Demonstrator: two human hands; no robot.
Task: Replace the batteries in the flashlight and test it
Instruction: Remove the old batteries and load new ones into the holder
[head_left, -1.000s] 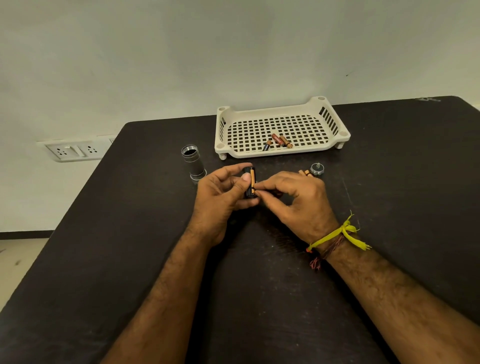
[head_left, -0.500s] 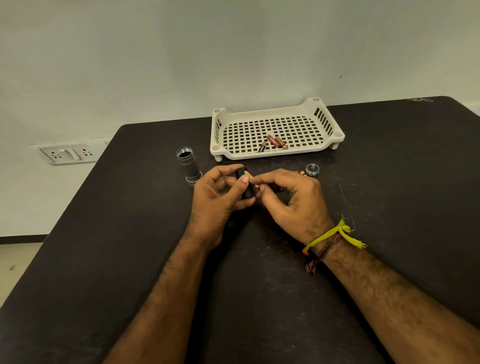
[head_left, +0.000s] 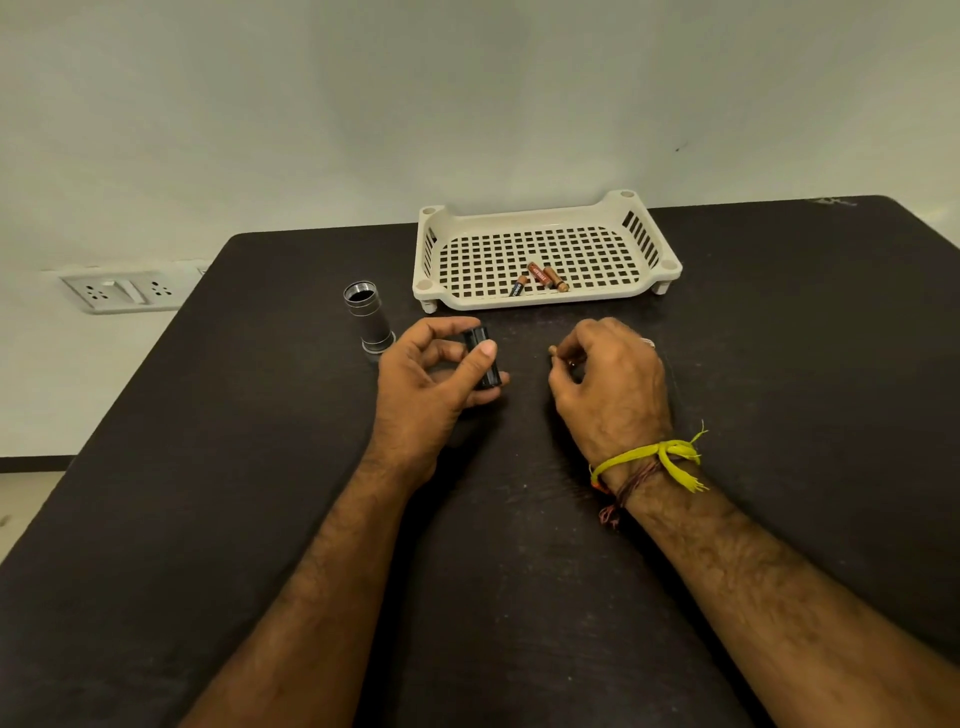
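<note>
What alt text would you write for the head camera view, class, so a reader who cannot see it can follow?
A person's left hand holds a black battery holder above a dark table, while the right hand pinches a battery beside it. A silver flashlight tube stands upright at the left, and a cream tray behind holds three batteries.

Black table (tray, flashlight body)
</note>
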